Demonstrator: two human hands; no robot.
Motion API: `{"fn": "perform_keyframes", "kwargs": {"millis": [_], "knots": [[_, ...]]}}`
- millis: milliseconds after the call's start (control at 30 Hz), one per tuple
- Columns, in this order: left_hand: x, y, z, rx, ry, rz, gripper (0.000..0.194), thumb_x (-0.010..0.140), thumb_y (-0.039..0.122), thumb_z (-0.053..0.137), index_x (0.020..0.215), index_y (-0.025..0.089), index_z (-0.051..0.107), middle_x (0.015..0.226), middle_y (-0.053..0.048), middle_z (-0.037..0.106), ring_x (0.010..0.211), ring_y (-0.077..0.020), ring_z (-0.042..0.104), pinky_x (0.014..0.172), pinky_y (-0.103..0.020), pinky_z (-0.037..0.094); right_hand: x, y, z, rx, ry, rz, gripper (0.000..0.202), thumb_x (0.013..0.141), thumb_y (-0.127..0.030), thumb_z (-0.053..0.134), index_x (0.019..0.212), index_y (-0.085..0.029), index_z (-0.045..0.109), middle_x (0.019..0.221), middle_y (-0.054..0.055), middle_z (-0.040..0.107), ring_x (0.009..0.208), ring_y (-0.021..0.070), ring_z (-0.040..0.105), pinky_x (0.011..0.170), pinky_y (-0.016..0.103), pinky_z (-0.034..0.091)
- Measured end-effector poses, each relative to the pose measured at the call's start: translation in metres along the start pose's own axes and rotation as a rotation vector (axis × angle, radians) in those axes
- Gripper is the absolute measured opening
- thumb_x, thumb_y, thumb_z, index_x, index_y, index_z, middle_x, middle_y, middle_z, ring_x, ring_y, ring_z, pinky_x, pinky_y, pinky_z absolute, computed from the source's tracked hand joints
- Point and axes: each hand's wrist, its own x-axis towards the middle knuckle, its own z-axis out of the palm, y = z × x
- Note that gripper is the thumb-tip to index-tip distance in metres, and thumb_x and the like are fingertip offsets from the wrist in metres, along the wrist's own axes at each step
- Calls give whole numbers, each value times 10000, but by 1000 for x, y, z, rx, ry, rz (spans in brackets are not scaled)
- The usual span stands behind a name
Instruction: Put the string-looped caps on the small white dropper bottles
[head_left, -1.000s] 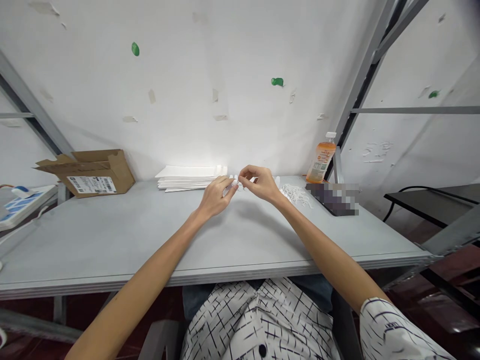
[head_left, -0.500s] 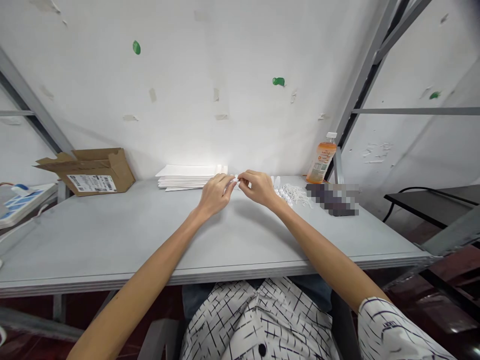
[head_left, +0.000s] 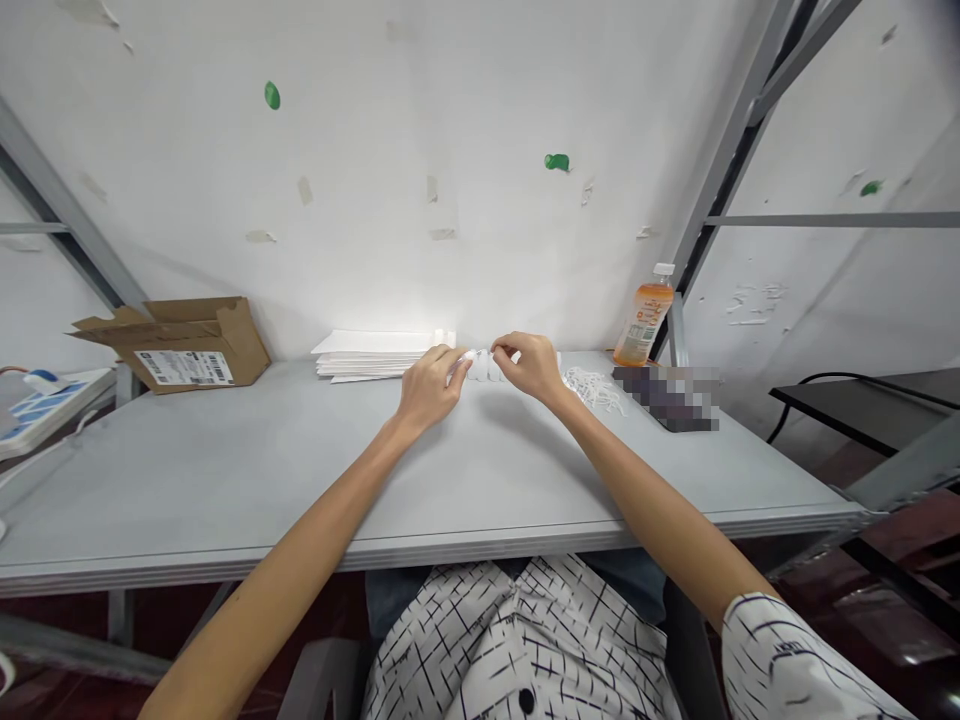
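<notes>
Head view: our left hand (head_left: 431, 386) pinches a white piece (head_left: 470, 355). Our right hand (head_left: 532, 364) curls nearby, its hold unclear.

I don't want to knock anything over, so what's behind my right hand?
Small white objects peek out on both sides of your right hand; whatever sits directly behind it is covered.

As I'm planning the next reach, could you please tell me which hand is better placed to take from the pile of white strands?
Probably the right hand: it is nearer the pile of white strands, while the left hand, farther away, holds a small white item.
</notes>
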Motion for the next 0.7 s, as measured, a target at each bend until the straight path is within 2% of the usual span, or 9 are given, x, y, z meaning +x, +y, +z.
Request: {"fn": "perform_keyframes", "kwargs": {"millis": [133,267,300,367,433,500,600,700], "knots": [[-2,-3,2,-93,-20,-16,306,976,389,499,1137,225,701,1020,-61,686,820,-173,638,629,-256,459,0,-1,-7,102,-111,11,202,830,-149,534,741,-192,710,773,31,723,702,163,638,667,266,439],[-1,-5,3,-100,-22,-25,288,948,369,538,1124,227,718,1028,-54,701,771,-163,637,623,-254,465,1,-2,-7,112,-174,43,320,942,-290,515,715,-173,708,816,64,720,716,169,641,694,286,449],[-1,-5,2,-82,-15,-34,283,942,356,543,1116,226,723,1027,-51,707,735,-156,630,625,-257,462,1,-2,-6,106,-168,41,302,954,-291,503,797,-174,733,853,68,720,726,169,642,706,291,454],[1,-6,0,-29,34,-69,282,932,341,547,1110,218,727,1038,-53,722,677,-149,616,642,-269,460,1,-6,-6,105,-141,13,292,958,-232,469,1096,-201,725,1002,71,712,765,167,649,741,300,466],[4,-10,-4,28,132,-141,312,925,345,547,1149,203,713,1061,-68,733,683,-163,623,686,-288,469,0,-11,-6,113,-132,-30,445,953,-181,429,1363,-257,584,1173,74,670,821,168,654,769,311,479],[7,-17,-8,70,222,-249,386,916,359,555,1238,180,672,1062,-89,738,771,-206,655,744,-316,479,-1,-17,-5,107,-146,-61,526,954,-180,413,1466,-283,470,1264,84,628,850,176,654,773,321,487],[9,-25,-12,66,187,-338,488,888,348,589,1337,157,607,986,-86,745,875,-253,679,784,-342,482,-3,-22,-4,93,-175,-63,500,956,-210,441,1453,-255,469,1252,94,632,804,172,658,766,325,487],[8,-25,-11,-32,83,-255,502,858,329,628,1340,194,603,950,-50,753,801,-218,680,745,-316,485,-3,-20,-4,117,-187,-29,363,977,-253,448,1315,-229,579,1123,74,686,744,163,663,744,310,478]]}}
